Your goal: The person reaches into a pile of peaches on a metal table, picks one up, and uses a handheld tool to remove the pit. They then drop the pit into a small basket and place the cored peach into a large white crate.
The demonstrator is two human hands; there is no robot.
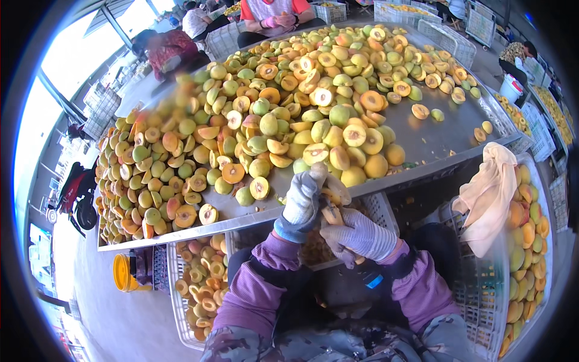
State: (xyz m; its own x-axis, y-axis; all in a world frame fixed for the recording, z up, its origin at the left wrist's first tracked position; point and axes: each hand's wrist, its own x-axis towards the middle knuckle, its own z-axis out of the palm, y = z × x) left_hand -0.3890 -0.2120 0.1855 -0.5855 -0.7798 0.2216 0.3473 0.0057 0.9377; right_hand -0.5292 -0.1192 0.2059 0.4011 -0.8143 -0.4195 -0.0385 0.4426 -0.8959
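Both my hands wear knitted gloves and meet just past the table's near edge. My left hand, in a white glove with a blue-grey cuff, is closed, fingers bent, around something small that I cannot make out. My right hand, in a pale striped glove, is closed on a tan stick-like tool; its tip points up toward the left hand. Beyond the hands, a wide metal table bears a heap of halved yellow-green fruit, apricot- or peach-like, many cut faces showing stone or hollow.
A white crate of fruit halves stands at lower left, beside a yellow bucket. At right, a crate of fruit has a peach-coloured cloth over its edge. Another crate sits under my hands. Co-workers sit beyond the table.
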